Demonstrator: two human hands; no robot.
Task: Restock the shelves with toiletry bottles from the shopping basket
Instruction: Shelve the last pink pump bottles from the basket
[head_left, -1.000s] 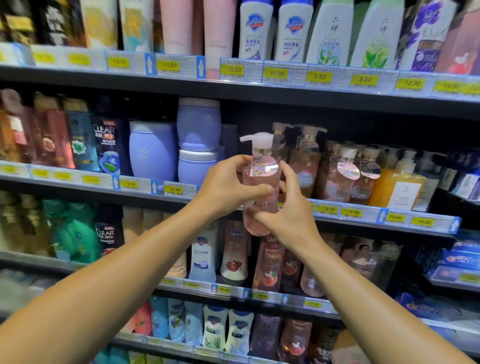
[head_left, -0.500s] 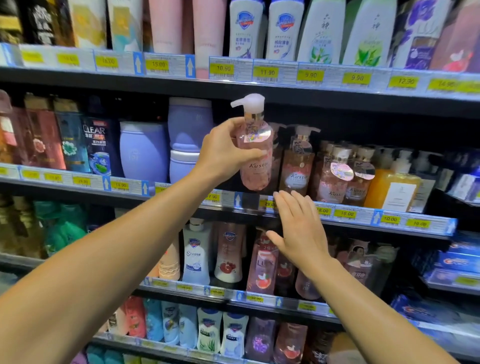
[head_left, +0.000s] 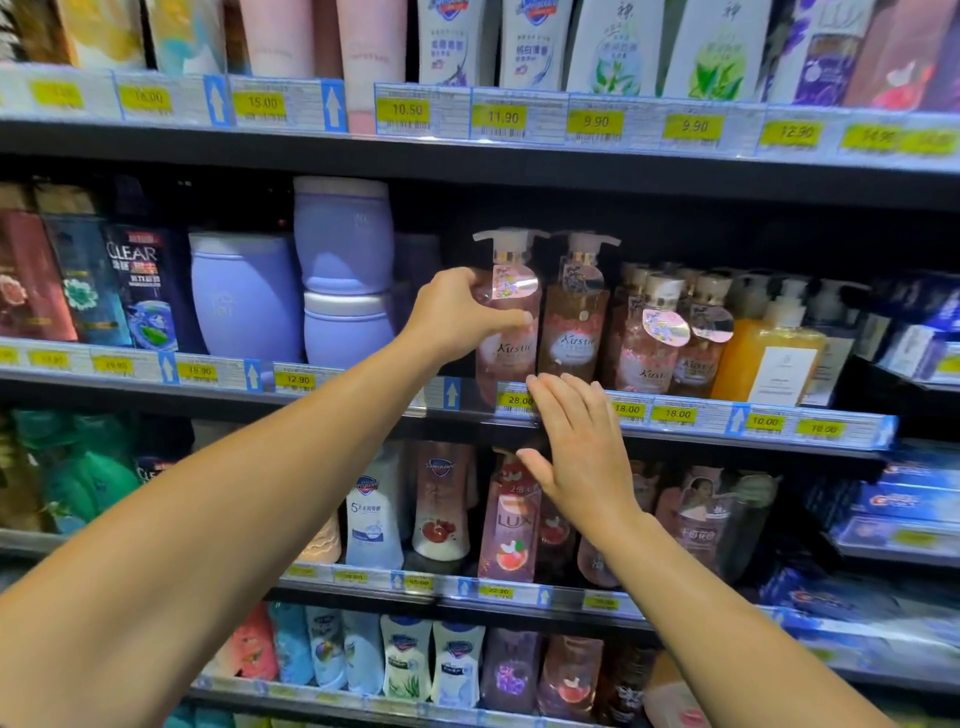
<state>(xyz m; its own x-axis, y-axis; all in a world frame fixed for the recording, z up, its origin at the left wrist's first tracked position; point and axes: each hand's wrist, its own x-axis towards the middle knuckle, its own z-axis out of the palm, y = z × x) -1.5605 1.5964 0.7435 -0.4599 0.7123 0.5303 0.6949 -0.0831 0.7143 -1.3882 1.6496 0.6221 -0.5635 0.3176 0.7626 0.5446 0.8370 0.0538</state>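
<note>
Left hand (head_left: 460, 312) grips pink Kustie pump bottle (head_left: 506, 317) upright on middle shelf (head_left: 675, 415); right hand (head_left: 582, 452), fingers straight, at 5 o'clock below.

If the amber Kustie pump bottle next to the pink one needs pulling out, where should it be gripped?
Grip the amber Kustie pump bottle around its waist just above the label, coming straight in from the aisle. It stands upright, and the pink pump bottle held by the left hand sits close on one side, more bottles on the other, so only its front is open. Avoid the pump head: probably too slim to lift by.
</note>
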